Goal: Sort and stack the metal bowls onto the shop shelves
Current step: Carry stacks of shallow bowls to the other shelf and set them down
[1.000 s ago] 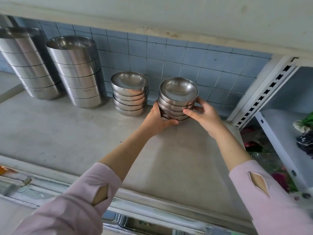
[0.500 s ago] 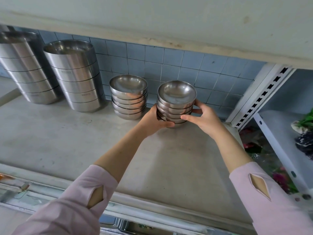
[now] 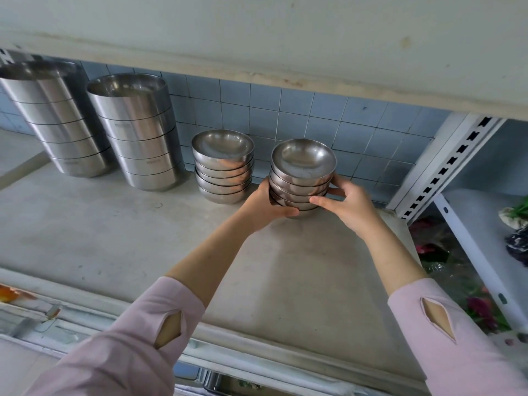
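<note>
Nearest, two pink sleeves (image 3: pixel 128 352) with diamond-shaped cut-outs cross the worn front lip of the shelf (image 3: pixel 100 238), a flat, pale, scuffed board. Bare surface runs wide to the left of the forearms and in front of the stacks, and the right end is bounded by a white slotted upright (image 3: pixel 445 164). Further in, the left hand (image 3: pixel 265 207) and right hand (image 3: pixel 347 207) clasp the stack of small bowls (image 3: pixel 303 172) from opposite sides, with thumbs on the near face low down and fingers curled round the flanks. Whether its base bears on the shelf cannot be told. The bowls are shallow, round, dull-polished steel and nest closely. Just beside it to the left, apart from it, stands a second small stack (image 3: pixel 223 170) of the same pattern. Further left are two tall stacks of large bowls (image 3: pixel 137 132) — straight-walled, brushed metal, set near one another. Behind all of these is a blue tiled wall (image 3: pixel 314 110) with pale grout. Overhead, the stained upper shelf (image 3: pixel 285 38) closes the bay, leaving headroom above the small stacks.
</note>
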A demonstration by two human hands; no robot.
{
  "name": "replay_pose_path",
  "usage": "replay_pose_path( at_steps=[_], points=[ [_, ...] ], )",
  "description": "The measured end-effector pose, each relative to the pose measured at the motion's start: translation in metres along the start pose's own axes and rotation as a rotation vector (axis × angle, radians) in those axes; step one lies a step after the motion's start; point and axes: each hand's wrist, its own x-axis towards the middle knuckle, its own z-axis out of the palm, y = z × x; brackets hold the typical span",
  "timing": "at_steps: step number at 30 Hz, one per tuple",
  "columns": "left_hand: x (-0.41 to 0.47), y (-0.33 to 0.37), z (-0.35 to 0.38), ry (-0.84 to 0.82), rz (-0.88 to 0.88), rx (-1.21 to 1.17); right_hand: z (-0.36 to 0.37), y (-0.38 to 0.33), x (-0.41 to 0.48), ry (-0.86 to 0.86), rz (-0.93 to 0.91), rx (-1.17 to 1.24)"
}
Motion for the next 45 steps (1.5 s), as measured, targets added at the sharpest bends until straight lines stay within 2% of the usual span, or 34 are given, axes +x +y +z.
replay_pose_path(
  at_steps=[5,9,12,14,16,18,20,25,29,34,40,45],
  points=[
    [0.001,-0.002,-0.001,-0.020,-0.027,0.014,0.001,0.006,0.003,-0.020,0.024,0.029],
    [-0.009,0.006,-0.002,0.032,-0.085,0.070,-0.001,0.004,-0.002,-0.047,0.072,-0.014],
    [-0.033,0.012,-0.009,0.074,-0.117,0.226,0.002,-0.005,-0.026,0.063,0.103,-0.022],
    [-0.058,0.012,-0.022,0.096,-0.069,0.294,0.011,-0.012,-0.054,0.198,0.070,-0.064],
    [-0.093,0.008,-0.042,0.112,-0.015,0.301,0.030,-0.021,-0.086,0.319,-0.010,-0.093],
    [-0.135,0.001,-0.070,0.145,0.042,0.359,0.056,-0.034,-0.109,0.340,-0.132,-0.144],
    [-0.179,-0.010,-0.105,0.191,0.070,0.460,0.089,-0.052,-0.123,0.262,-0.252,-0.215],
    [-0.289,-0.043,-0.207,0.324,-0.017,0.722,0.198,-0.129,-0.144,0.100,-0.453,-0.281],
    [-0.374,-0.075,-0.290,0.517,-0.073,0.758,0.298,-0.196,-0.165,-0.037,-0.584,-0.262],
    [-0.463,-0.119,-0.374,0.773,-0.143,0.743,0.404,-0.268,-0.185,-0.109,-0.731,-0.196],
    [-0.507,-0.168,-0.461,0.933,-0.207,0.678,0.501,-0.338,-0.179,-0.224,-0.778,-0.168],
    [-0.492,-0.208,-0.544,0.953,-0.247,0.641,0.589,-0.384,-0.138,-0.262,-0.772,-0.134]
  ],
)
